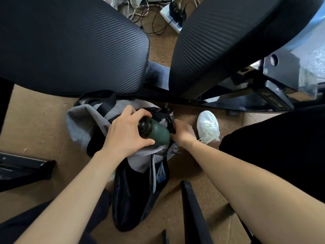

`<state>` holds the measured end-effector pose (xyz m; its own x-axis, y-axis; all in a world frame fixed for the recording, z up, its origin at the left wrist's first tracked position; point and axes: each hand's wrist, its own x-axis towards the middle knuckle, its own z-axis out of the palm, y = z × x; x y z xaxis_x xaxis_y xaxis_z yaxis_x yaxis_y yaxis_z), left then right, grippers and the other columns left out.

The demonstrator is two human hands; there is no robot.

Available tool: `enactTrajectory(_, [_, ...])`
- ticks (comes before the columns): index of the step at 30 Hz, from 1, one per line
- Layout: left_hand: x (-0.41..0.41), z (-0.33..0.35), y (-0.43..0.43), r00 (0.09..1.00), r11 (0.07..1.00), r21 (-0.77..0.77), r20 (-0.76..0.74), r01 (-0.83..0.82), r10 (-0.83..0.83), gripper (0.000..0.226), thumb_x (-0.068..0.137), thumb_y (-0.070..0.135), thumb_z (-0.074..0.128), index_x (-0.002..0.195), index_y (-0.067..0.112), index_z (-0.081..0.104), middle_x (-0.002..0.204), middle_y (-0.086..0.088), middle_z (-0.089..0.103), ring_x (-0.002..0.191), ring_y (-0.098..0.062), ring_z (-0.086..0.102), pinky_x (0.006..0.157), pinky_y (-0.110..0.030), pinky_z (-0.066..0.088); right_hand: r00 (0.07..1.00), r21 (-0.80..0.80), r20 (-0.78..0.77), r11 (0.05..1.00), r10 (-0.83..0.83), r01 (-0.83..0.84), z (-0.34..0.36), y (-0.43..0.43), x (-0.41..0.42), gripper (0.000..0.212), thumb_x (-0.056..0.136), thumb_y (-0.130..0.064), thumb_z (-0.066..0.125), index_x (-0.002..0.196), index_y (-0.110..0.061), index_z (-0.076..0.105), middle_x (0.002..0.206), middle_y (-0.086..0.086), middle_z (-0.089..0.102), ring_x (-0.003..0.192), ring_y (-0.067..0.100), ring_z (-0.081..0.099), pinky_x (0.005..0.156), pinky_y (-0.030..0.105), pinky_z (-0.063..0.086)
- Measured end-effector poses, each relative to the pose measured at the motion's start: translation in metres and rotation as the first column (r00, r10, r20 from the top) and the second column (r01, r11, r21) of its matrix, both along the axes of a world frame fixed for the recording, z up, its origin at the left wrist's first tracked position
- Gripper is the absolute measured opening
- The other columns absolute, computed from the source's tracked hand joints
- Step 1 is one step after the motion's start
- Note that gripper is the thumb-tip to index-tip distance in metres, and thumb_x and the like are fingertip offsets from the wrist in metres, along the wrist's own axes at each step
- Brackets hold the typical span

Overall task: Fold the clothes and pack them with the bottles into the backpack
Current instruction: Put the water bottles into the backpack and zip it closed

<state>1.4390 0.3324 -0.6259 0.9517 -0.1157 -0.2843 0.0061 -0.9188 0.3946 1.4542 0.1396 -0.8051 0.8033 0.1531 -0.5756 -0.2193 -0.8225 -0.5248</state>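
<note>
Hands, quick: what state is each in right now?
Left hand: grips the dark green metal bottle.
Right hand: pinches the grey-and-black fabric backpack at its opening.

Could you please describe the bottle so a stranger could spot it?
On the brown floor, below two black ribbed pads, lies a dark backpack. Over its opening the left hand grips the bottle: dark green, black cap, amid grey cloth.

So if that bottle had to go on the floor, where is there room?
Bare brown floor lies left of the backpack, below the padded panel. A smaller patch lies right of it, near the white shoe. Crowded at the bag's mouth: left hand grips the bottle, right hand holds the backpack's edge.
</note>
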Motion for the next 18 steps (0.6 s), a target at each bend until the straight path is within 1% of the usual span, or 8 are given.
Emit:
enactTrajectory(2, [0.001,-0.003,-0.001,1.000,1.000,0.011,0.007,-0.004,0.004,0.075,0.055,0.050,0.094,0.121,0.043,0.059,0.106,0.011,0.047,0.094,-0.015,0.057,0.081,-0.034,0.051,1.000,-0.025,0.018,1.000,0.004,-0.004,-0.002,0.002,0.001,0.011,0.090,-0.015,0.060,0.100,-0.011,0.059,0.108,0.017,0.069,0.103,0.040,0.064,0.075,0.035,0.041])
enactTrajectory(3, [0.002,-0.005,-0.001,1.000,1.000,0.016,0.012,-0.008,0.008,0.075,0.055,0.050,0.094,0.121,0.044,0.059,0.105,0.011,0.047,0.094,-0.015,0.058,0.080,-0.034,0.051,0.998,-0.034,0.023,0.998,-0.056,0.057,-0.005,-0.001,0.000,0.007,0.091,-0.014,0.057,0.098,-0.012,0.058,0.105,0.017,0.069,0.101,0.040,0.064,0.073,0.034,0.038])
enactTrajectory(7, [0.003,-0.010,-0.008,0.999,0.999,0.027,0.033,-0.030,0.029,0.077,0.056,0.048,0.094,0.124,0.041,0.059,0.105,0.009,0.047,0.096,-0.019,0.061,0.077,-0.033,0.049,0.907,-0.024,0.015,0.906,-0.422,0.422,-0.016,-0.019,-0.007,0.011,0.091,-0.012,0.057,0.102,-0.011,0.056,0.089,0.008,0.061,0.088,0.033,0.060,0.070,0.030,0.034])
enactTrajectory(10, [0.000,-0.014,-0.021,0.997,0.999,0.039,0.079,-0.024,0.021,0.079,0.057,0.047,0.095,0.126,0.036,0.059,0.106,0.008,0.047,0.094,-0.021,0.061,0.074,-0.035,0.052,0.931,0.024,0.015,0.931,-0.365,0.365,-0.013,-0.018,-0.006,0.014,0.091,-0.004,0.051,0.097,-0.015,0.047,0.096,0.007,0.057,0.087,0.032,0.054,0.071,0.031,0.033])
enactTrajectory(12, [-0.001,-0.015,-0.029,0.993,0.999,0.041,0.113,-0.025,0.021,0.079,0.057,0.048,0.094,0.127,0.033,0.060,0.107,0.006,0.048,0.093,-0.022,0.062,0.072,-0.034,0.051,0.961,0.082,-0.009,0.957,-0.278,0.278,-0.013,-0.017,-0.004,0.014,0.088,-0.001,0.049,0.095,-0.013,0.051,0.104,0.007,0.055,0.090,0.031,0.054,0.066,0.031,0.034])
enactTrajectory(13, [0.000,-0.015,-0.033,0.991,0.999,0.033,0.131,-0.030,0.025,0.080,0.057,0.049,0.094,0.127,0.031,0.060,0.108,0.005,0.050,0.093,-0.023,0.063,0.072,-0.033,0.052,0.955,0.114,-0.044,0.948,-0.294,0.297,-0.014,-0.018,-0.003,0.010,0.088,-0.006,0.053,0.096,-0.011,0.055,0.103,0.009,0.058,0.088,0.030,0.056,0.064,0.031,0.035])
enactTrajectory(16, [0.003,-0.014,-0.044,0.984,0.999,-0.012,0.172,-0.043,0.044,0.079,0.059,0.047,0.095,0.127,0.028,0.061,0.113,0.003,0.053,0.097,-0.024,0.064,0.076,-0.036,0.055,0.933,0.130,-0.057,0.924,-0.356,0.360,-0.017,-0.018,-0.004,0.021,0.084,-0.028,0.060,0.101,-0.015,0.061,0.100,0.013,0.070,0.085,0.031,0.067,0.062,0.034,0.048])
enactTrajectory(18, [0.005,-0.015,-0.052,0.983,0.999,-0.022,0.178,-0.048,0.051,0.077,0.061,0.045,0.094,0.128,0.028,0.060,0.118,0.003,0.053,0.101,-0.025,0.064,0.079,-0.039,0.056,0.933,0.136,-0.084,0.924,-0.349,0.358,-0.014,-0.018,-0.003,0.021,0.092,-0.021,0.058,0.109,-0.013,0.065,0.110,0.013,0.067,0.099,0.033,0.065,0.072,0.027,0.050])
